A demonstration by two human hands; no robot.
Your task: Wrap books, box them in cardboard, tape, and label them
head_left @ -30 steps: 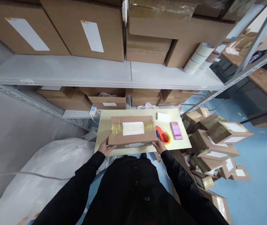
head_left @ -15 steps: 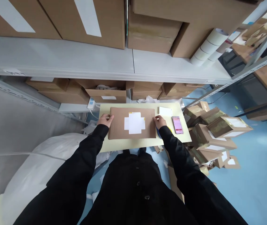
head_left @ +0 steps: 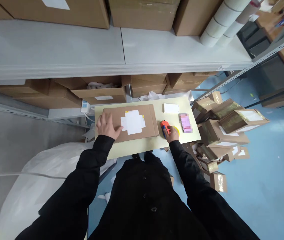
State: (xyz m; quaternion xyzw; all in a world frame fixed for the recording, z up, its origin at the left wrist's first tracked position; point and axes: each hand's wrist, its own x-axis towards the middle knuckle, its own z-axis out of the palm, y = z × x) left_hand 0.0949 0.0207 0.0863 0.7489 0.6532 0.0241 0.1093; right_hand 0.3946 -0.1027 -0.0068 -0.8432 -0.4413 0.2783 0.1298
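A flat cardboard box point(head_left: 148, 121) lies on the cream tabletop point(head_left: 142, 145), with white cross-shaped paper point(head_left: 133, 122) on its upper face. My left hand point(head_left: 107, 126) rests on the box's left end, fingers spread, the thumb by the paper's left arm. To the right of the box, my right hand point(head_left: 172, 134) has its fingers curled round a tape dispenser point(head_left: 165, 124) with red and blue parts. A yellow ring point(head_left: 177, 130) shows beside that hand. The dispenser is on or just above the tabletop; the hand partly covers it.
White cards point(head_left: 171, 108) and a phone point(head_left: 186, 122) lie on the tabletop's right side. A metal shelf point(head_left: 82, 50) with cartons and white rolls point(head_left: 216, 28) crosses above. Taped parcels point(head_left: 229, 125) are piled on the floor at right; a white plastic bag point(head_left: 42, 170) bulges at left.
My left hand has gone from the box's left edge to flat on its top. The right hand has left the box's right edge and gripped the tape dispenser. The view has shifted.
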